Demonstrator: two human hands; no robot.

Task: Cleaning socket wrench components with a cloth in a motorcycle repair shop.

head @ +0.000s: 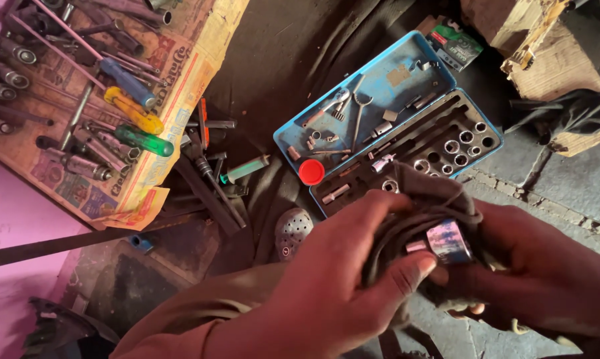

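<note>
Ground-level work spot, seen from above. An open blue tool case [386, 86] is laid just beyond the hands, its lid half strewn with small loose bits and a bent wire tool, its black tray half [439, 133] set with rows of shiny sockets; a red round cap [311, 171] is seen at the case's near-left edge. To the upper left, a sheet of newspaper [180, 93] is spread with screwdrivers, among them a blue-handled one [128, 82], a yellow-handled one [132, 110] and a green-handled one [143, 141], with metal sockets and extension bars beside them. Dark metal bars and a small teal-handled tool [245, 169] are scattered between the paper and the case. A perforated grey shoe [293, 229] is seen just below the case. Rough wooden blocks [546, 53] are at the upper right. A shiny metal cylinder part [448, 242], short and stubby, is held low in the centre-right, nearly touching the case's near corner and wrapped in a dark grey rag [419, 206]. Its long axis appears to lie roughly left to right, tilted slightly; the rag hides both ends, so which way it points cannot be told. The left hand [343, 266] is closed on the rag, thumb pressed just beside the metal. The right hand [546, 272] is curled under the rag and part, gripping them from the far side.
</note>
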